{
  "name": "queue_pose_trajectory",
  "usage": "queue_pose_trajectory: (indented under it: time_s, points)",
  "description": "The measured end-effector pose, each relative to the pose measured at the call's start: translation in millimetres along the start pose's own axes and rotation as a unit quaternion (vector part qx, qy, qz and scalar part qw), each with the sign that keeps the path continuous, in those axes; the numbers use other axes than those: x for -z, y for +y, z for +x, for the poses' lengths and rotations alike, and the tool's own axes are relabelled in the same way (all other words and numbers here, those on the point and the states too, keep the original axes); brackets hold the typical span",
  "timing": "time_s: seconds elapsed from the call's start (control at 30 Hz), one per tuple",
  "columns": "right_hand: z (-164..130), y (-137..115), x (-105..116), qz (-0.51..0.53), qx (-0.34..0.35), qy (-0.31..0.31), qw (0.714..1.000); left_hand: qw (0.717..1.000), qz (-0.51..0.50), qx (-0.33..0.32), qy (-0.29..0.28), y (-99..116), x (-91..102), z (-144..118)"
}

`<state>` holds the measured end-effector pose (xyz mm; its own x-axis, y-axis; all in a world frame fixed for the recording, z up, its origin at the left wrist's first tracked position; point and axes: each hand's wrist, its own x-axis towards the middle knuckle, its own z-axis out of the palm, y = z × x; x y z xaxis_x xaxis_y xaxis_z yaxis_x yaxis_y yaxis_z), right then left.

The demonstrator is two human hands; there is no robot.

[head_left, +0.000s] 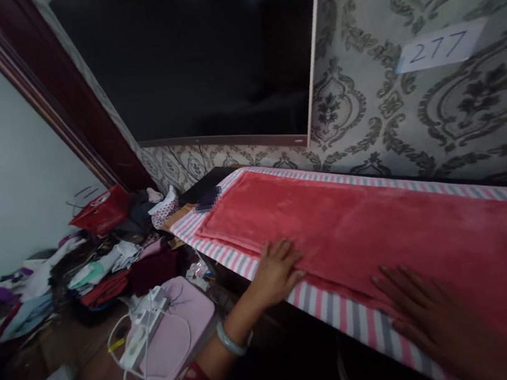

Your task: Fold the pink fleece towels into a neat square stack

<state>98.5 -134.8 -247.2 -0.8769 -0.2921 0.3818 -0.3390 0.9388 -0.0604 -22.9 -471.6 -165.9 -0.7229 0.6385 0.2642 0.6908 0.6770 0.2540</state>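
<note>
I see both hands flat, fingers spread wide — left hand [278, 269] and right hand [429, 316] pressing the red fleece cloth [381, 228] near the striped board's [341, 313] front edge.

number "277" | handwritten in blue, slanted digits | stands on a white paper label [441, 46] | label is stuck on the patterned wallpaper [413, 117], upper right, above the ironing board | a blurred patch at the board's far end cannot be read | no other writing legible
</note>
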Motion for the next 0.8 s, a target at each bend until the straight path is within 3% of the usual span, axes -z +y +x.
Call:
queue_pose_trajectory:
  time_s: [0.1,0.2,0.3,0.4,0.57,0.67,0.8]
  points:
    - [-1.9,3.9,-3.0,0.002,0.016,0.025,1.0,0.99,0.038,0.108,0.083,-44.2,24.1,-0.4]
    - [0.2,1.7,-1.0,0.0,0.019,0.028,0.999,0.943,0.112,0.264,0.168,-98.5,56.9,-2.1]
    - [0.6,-2.3,4.4,-0.005,0.007,0.008,1.0,0.887,0.164,0.403,0.154,-142.5,80.7,-5.2]
    - [1.0,-1.2,10.9,-0.01,-0.001,-0.011,1.0,0.88,0.15,0.437,0.11,-166.7,87.8,-5.5]
    - [24.6,-1.9,24.6,0.014,0.02,-0.013,1.0,0.872,0.126,0.463,0.099,-180.2,87.4,0.4]
    - [47.9,-19.6,28.4,0.035,0.036,-0.006,0.999,0.868,0.1,0.477,0.093,-185.5,89.1,2.2]
    - [58.3,-43.7,21.2,0.059,0.056,-0.068,0.994,0.868,0.063,0.486,0.084,-192.5,92.4,1.0]
